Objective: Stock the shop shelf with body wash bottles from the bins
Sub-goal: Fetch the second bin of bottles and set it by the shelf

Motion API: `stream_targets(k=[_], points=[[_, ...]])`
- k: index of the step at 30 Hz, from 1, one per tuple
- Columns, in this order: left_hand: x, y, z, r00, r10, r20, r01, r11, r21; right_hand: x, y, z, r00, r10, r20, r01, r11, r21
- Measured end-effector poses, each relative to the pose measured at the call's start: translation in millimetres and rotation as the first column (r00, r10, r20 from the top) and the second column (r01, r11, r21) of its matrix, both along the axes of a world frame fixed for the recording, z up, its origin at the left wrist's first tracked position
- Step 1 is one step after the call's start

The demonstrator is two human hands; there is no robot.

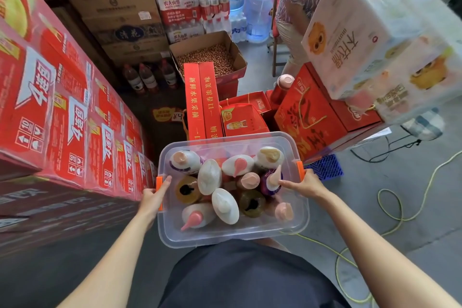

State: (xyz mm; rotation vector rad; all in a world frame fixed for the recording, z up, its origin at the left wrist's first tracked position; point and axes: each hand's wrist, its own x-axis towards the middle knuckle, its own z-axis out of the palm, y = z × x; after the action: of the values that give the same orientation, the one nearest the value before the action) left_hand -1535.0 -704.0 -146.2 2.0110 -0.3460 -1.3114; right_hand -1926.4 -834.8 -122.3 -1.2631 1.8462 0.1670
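Note:
I carry a clear plastic bin (226, 236) with orange latches in front of my waist. Several body wash bottles (224, 205) stand and lean inside it, white, amber and purple, with pink, cream and black pump tops. My left hand (153, 197) grips the bin's left rim at the orange latch. My right hand (304, 184) grips the right rim beside the other latch. No shop shelf is in sight.
Stacked red cartons (62, 112) wall the left side. Red gift boxes (203, 100), an open box of peanuts (208, 57) and water bottle packs (192, 0) stand ahead. Tissue packs (380, 40) sit on red boxes at right, a person (297, 7) behind. A yellow cable (390, 210) lies on the floor.

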Motion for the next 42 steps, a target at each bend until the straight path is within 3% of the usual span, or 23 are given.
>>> stream_targets(k=[6, 13, 21, 27, 34, 42], points=[[-1.2, 1.0, 7.9, 0.999, -0.038, -0.002, 0.038, 0.999, 0.009, 10.4, 7.8, 17.4, 0.997, -0.032, 0.076, 0.035, 0.998, -0.045], [10.1, -0.8, 11.6, 0.98, -0.187, -0.068, 0.191, 0.98, 0.056, 15.5, 14.4, 14.6, 0.991, -0.071, 0.115, 0.079, 0.995, -0.06], [-6.2, 20.3, 16.0, 0.983, 0.119, -0.139, -0.12, 0.993, 0.0, 3.6, 16.3, -4.0, 0.993, -0.064, 0.099, 0.072, 0.995, -0.07], [-21.9, 53.9, 11.1, 0.968, 0.215, -0.131, -0.209, 0.976, 0.056, -2.7, 25.0, -4.3, 0.994, -0.015, 0.11, 0.024, 0.997, -0.079], [-52.0, 121.5, -2.7, 0.927, 0.353, -0.125, -0.342, 0.934, 0.102, -16.7, 28.6, 0.3, 0.983, 0.176, 0.044, -0.174, 0.984, -0.03], [-135.0, 239.9, -25.6, 0.828, 0.546, -0.126, -0.526, 0.835, 0.161, -35.2, 67.7, 24.1, 0.898, 0.437, 0.051, -0.437, 0.9, -0.011]])
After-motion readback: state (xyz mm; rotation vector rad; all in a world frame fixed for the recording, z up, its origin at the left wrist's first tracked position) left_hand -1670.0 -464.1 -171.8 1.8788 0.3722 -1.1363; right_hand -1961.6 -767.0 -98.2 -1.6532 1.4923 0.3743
